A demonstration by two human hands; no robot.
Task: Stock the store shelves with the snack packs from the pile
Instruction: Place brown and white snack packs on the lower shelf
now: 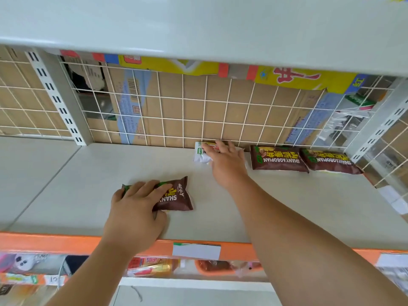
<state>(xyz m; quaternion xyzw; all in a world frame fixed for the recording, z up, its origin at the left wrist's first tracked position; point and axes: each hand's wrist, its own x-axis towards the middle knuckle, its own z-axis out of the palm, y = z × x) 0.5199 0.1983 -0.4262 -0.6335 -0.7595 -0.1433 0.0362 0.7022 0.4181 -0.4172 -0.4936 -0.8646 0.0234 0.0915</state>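
Closest to me, under the shelf edge, I can make out a lower level holding red and yellow packets (pixel 150 266) and an orange tray (pixel 212 267), both blurred behind clear plastic. Above them runs the orange price rail (pixel 55 241), with a white label (pixel 196 250) stuck near its middle.

On the pale grey shelf (pixel 88 173) beyond the rail, the left hand (pixel 136 213) has hold of a brown snack pack (pixel 178 197). Its fingers are spread over the top of the pack's left half and the thumb is tucked against the near edge. The pack lies flat on the shelf, well forward of the back.

Further in, the right hand (pixel 227 164) reaches to the back of the shelf. It rests palm down on a white snack pack (pixel 201 154), with the fingers fairly straight and spread across the top rather than wrapped round it. That pack sits right against the rear grid.

Just to the right of it, two more brown packs (pixel 277 159) (pixel 329 162) lie flat side by side along the back, their edges touching or nearly so.

Behind everything stands the white wire grid (pixel 183 111), fixed between slotted uprights (pixel 55 98). Through it I see cardboard boxes (pixel 198 96) with yellow printed flaps. The underside of the upper shelf (pixel 198 23) fills the top of my view.
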